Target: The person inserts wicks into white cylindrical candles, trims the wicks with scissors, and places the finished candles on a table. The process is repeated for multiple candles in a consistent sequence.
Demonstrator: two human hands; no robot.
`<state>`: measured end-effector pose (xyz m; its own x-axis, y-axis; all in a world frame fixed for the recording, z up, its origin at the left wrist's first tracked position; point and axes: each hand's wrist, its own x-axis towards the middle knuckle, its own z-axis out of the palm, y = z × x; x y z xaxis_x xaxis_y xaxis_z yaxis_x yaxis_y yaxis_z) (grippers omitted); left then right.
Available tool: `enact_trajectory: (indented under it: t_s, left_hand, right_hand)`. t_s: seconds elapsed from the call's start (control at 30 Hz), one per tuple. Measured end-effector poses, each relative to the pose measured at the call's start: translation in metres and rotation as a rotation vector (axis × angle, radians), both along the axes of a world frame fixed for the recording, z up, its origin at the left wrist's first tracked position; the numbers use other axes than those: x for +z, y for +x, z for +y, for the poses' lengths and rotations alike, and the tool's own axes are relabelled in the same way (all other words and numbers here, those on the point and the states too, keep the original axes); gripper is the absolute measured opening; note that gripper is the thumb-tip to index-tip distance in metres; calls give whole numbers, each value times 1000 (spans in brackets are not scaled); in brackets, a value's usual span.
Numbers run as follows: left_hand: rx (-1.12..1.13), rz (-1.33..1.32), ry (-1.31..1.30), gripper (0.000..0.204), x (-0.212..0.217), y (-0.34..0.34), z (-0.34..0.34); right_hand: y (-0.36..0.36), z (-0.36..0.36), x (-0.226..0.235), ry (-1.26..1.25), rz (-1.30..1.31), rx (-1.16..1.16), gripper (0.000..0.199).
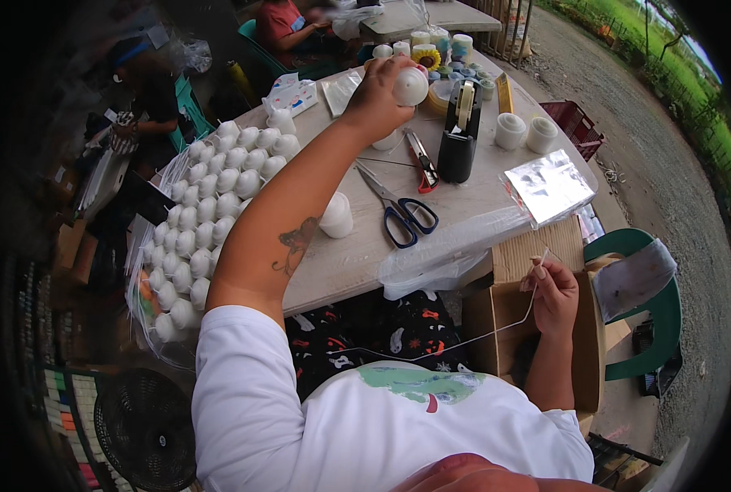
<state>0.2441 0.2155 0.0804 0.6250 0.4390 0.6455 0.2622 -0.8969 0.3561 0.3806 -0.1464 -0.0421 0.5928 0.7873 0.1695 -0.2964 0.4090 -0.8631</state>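
Stretched out over the far side of the table, my left hand (375,97) is closed around a white candle (411,87); its round end with a small dark dot faces me. At the lower right, above a cardboard box, my right hand (552,293) pinches a long white wick (496,331) between thumb and fingertips. The wick hangs in a slack curve across my lap toward the left. Rows of rounded white candles (209,207) cover the table's left side. One white candle (337,216) stands beside my left forearm.
Blue-handled scissors (406,215), a red cutter knife (421,161) and a black tape dispenser (459,139) lie mid-table (353,262). Two white candles (526,133) and silvery plastic sheets (549,187) are at the right. The open cardboard box (505,316) adjoins a green chair (669,320). Other people sit beyond.
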Motion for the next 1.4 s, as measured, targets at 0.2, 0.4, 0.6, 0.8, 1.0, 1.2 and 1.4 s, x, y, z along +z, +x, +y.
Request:
enact_trajectory:
  t_s: [0.2, 0.4, 0.6, 0.8, 1.0, 1.2, 1.4]
  left_hand:
    - [-393, -381, -929, 58, 13, -120, -107]
    - [-409, -910, -1607, 49, -50, -199, -174]
    - [-393, -921, -1656, 53, -67, -217, -183]
    - [-417, -938, -1590, 51, -66, -216, -191]
    - [-415, -935, -1513, 48, -77, -217, -188]
    - [-486, -832, -1464, 46, -78, -213, -195]
    - [-428, -944, -1473, 41, -75, -210, -195]
  right_hand:
    - [-64, 34, 42, -135, -377, 41, 8]
    - [-135, 66, 83, 29, -1021, 84, 11]
    - [-170, 72, 92, 56, -1096, 81, 10]
    - [-177, 74, 94, 83, -1167, 51, 11]
    - [-176, 69, 94, 46, -1277, 41, 13]
    - [-176, 76, 90, 52, -1313, 31, 14]
    - [-175, 70, 90, -129, -1019, 131, 25]
